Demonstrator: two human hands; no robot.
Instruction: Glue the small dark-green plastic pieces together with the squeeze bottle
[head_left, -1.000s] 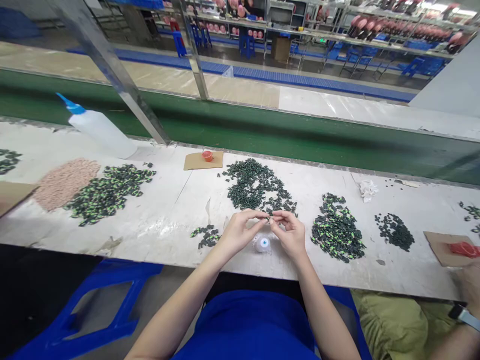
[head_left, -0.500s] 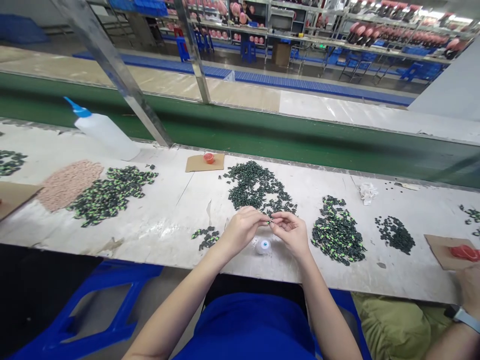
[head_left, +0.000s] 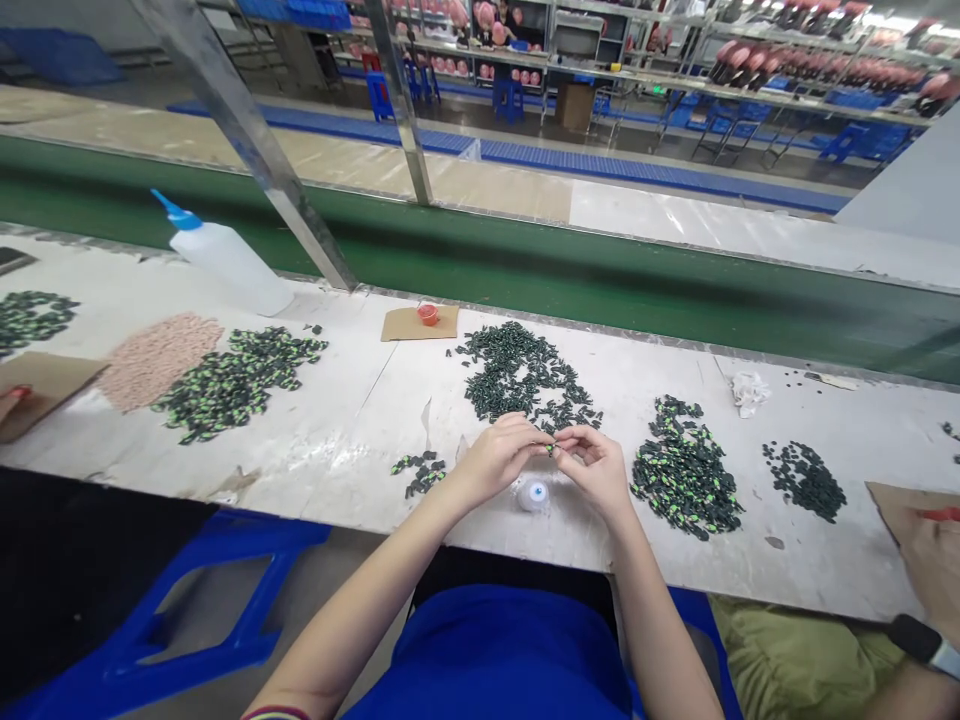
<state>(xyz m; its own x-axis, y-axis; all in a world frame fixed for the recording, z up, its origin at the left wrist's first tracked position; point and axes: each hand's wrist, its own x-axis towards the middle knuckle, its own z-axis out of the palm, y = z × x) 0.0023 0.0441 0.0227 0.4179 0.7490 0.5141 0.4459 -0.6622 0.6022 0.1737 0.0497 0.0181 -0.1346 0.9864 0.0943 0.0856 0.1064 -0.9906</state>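
Observation:
My left hand [head_left: 496,458] and my right hand [head_left: 598,472] meet at the fingertips over the near part of the table. Pinched between them is a small dark piece with a bright green spot [head_left: 551,450]; its exact kind is too small to make out. Just below stands a small white bottle with a blue tip [head_left: 535,496], seen from above. Beyond the fingers spreads a pile of small dark green pieces [head_left: 510,375]. A little group of black-and-green pieces [head_left: 420,473] lies left of my left wrist, and a larger black-and-green pile [head_left: 684,480] right of my right hand.
Farther left are another black-and-green pile [head_left: 244,380], a pink pile [head_left: 161,355] and a tilted white squeeze bottle [head_left: 232,265]. A red cup [head_left: 428,315] sits on cardboard. Right are crumpled tissue [head_left: 749,394], black bits [head_left: 804,480] and a co-worker's hand [head_left: 937,560].
The whole view has shifted slightly. My hands stay together at the fingertips, and more green shows on the pinched piece. The co-worker's hand at the right has moved onto the red item on the cardboard.

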